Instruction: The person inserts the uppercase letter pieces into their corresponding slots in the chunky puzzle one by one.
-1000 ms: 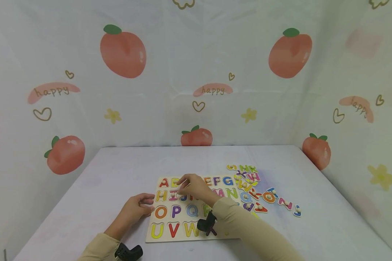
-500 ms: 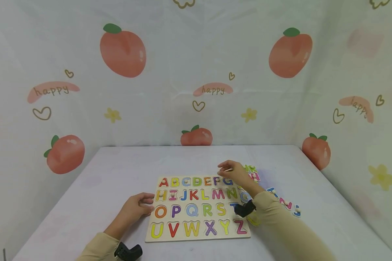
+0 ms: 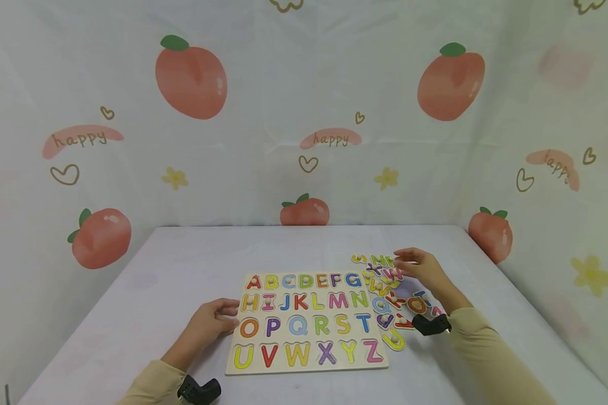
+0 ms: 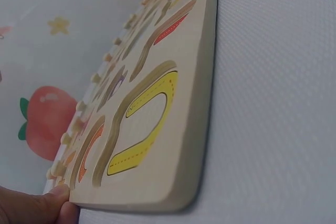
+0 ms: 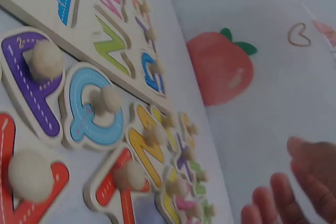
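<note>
My left grip touches the board at its edge, fingers apart; my right grip, also parted, hovers near loose letters.

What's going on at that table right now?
A person is working at a wooden alphabet peg puzzle board. The left hand touches the board's left edge. The right hand, fingers apart and holding nothing visible, hovers over the far part of the loose letter pieces scattered beside the board's right edge. The knobbed pieces A to I sit in the board, while the recesses J to Z show no knobs and look unfilled.
</note>
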`<state>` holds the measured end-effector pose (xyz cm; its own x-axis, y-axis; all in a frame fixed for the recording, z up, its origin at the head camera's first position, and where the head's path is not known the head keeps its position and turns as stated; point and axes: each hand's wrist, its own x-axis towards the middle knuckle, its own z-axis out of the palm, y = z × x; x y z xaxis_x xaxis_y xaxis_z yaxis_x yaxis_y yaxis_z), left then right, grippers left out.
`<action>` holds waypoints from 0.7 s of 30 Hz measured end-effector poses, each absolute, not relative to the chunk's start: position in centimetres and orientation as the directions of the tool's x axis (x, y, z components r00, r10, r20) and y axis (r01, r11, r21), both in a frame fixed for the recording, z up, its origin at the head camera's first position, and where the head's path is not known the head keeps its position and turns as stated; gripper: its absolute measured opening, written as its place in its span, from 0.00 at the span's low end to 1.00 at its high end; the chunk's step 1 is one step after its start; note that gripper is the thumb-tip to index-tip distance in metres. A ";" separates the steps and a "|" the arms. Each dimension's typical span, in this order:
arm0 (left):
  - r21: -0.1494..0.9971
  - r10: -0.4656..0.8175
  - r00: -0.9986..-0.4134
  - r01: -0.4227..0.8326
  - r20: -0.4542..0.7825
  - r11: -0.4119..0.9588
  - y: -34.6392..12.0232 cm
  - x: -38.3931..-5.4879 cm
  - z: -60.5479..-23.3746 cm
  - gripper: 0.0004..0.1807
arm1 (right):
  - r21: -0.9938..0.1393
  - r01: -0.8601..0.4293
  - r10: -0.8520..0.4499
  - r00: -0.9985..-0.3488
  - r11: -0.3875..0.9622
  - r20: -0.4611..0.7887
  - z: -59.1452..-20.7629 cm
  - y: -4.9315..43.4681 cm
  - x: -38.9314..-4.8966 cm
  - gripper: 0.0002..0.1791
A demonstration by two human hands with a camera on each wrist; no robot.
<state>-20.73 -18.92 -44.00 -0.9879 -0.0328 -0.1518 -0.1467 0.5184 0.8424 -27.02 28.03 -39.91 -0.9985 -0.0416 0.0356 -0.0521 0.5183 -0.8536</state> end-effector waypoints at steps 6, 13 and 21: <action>0.846 -0.048 -0.986 -0.161 -0.159 0.508 -18.9 -20.7 -44.2 0.25 | -0.833 0.043 -0.009 -0.998 0.551 -0.057 -40.0 30.4 -25.7 0.30; 0.848 -0.054 -0.986 -0.160 -0.155 0.505 -18.7 -20.7 -44.0 0.25 | -0.809 0.057 -0.023 -0.996 0.586 -0.086 -40.3 32.7 -24.2 0.29; 0.849 -0.055 -0.987 -0.157 -0.149 0.504 -18.7 -20.6 -44.1 0.24 | -0.768 0.087 0.010 -0.995 0.635 -0.104 -40.6 34.9 -22.2 0.29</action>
